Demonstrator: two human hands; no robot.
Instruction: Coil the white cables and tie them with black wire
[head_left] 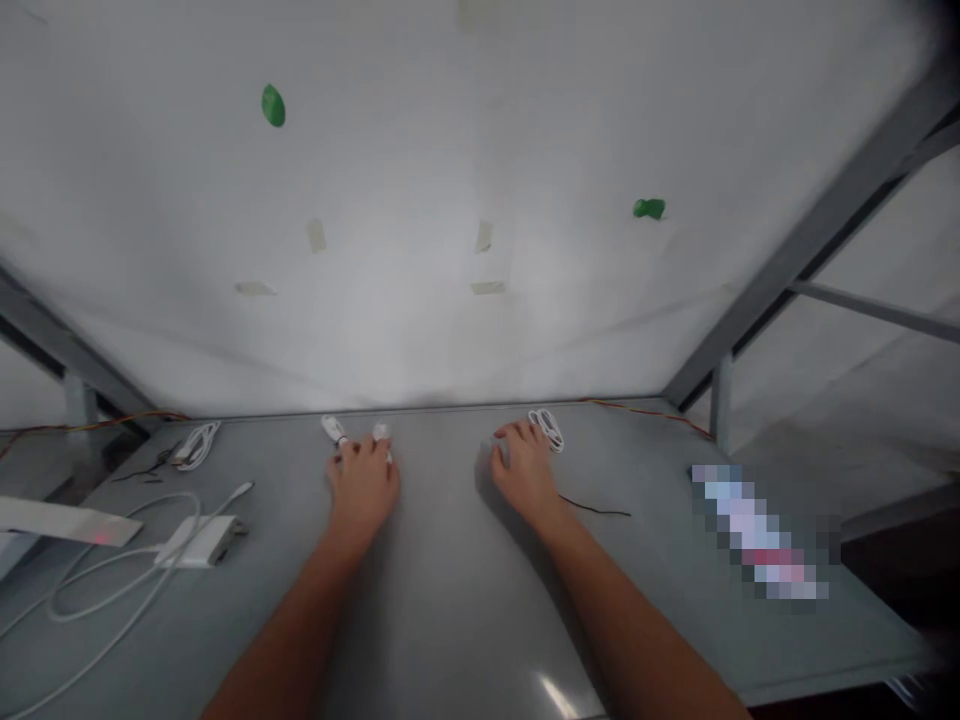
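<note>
My left hand (365, 482) lies palm down toward the back of the grey table, its fingers apart. Its fingertips reach a white cable bundle (333, 431) with a dark tie and a small white piece (382, 432) beside it. The fingers partly cover both, and whether these are joined is hidden. To the right, my right hand (527, 468) hovers or rests just above the table with fingers slightly bent and the thumb apart. Nothing shows in its grasp. A coiled white cable (550, 430) lies right behind its fingers, and a thin dark tie (596, 508) beside its wrist.
At left are another coiled white cable (199, 446), a white power adapter (196, 542) with a long looping cord, and a white strip (71, 522) with a red light. A pixelated object (757, 530) lies at right. A white sheet (420, 330) and metal frame bars (810, 250) enclose the table.
</note>
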